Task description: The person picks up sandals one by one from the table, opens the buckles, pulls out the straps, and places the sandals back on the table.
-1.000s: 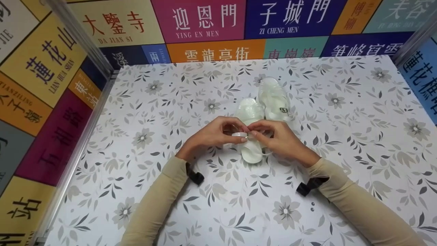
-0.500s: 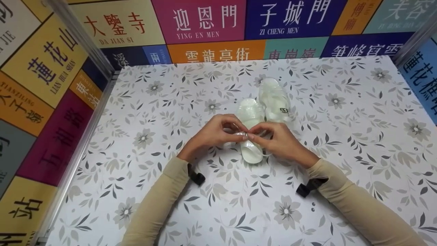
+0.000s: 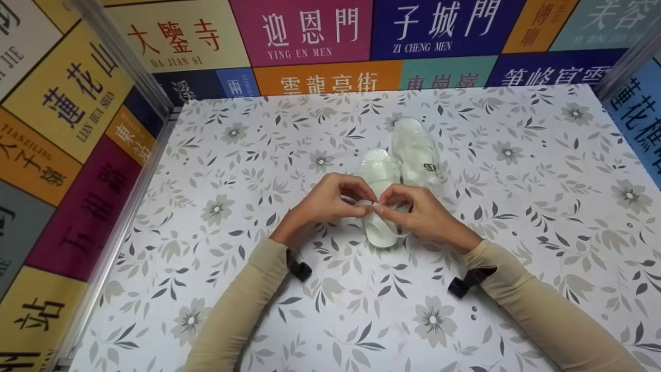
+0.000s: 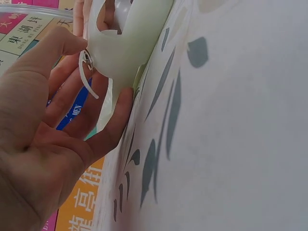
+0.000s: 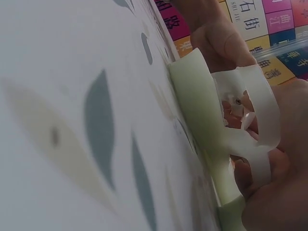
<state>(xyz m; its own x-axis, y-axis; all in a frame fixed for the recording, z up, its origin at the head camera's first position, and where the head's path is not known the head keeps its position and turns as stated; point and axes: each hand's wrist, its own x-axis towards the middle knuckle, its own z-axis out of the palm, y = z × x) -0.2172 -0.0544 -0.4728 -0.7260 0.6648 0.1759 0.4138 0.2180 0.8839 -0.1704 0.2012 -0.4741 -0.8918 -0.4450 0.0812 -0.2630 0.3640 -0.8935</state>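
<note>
A pale, translucent jelly sandal [image 3: 382,236] lies flat on the patterned tabletop under both hands. My left hand [image 3: 333,200] comes in from the left and pinches the ankle strap by the small metal buckle [image 4: 87,58]. A short strap end [image 4: 89,83] curls down beside that buckle. From the right, my right hand [image 3: 427,213] pinches the strap too, its fingertips meeting those of the left. The sandal's wide openwork side [image 5: 262,108] shows close up in the right wrist view. Fingers hide most of the fastening.
The matching sandal [image 3: 413,147], with a small dark mark on its strap, lies just beyond and to the right. Panels with large characters [image 3: 315,31] stand behind the white floral tabletop [image 3: 258,320] and on its left.
A white bit of strap that stood out at the left fingers is now mostly hidden. The fingertips have shifted slightly around the buckle. Both sandals lie where they were.
</note>
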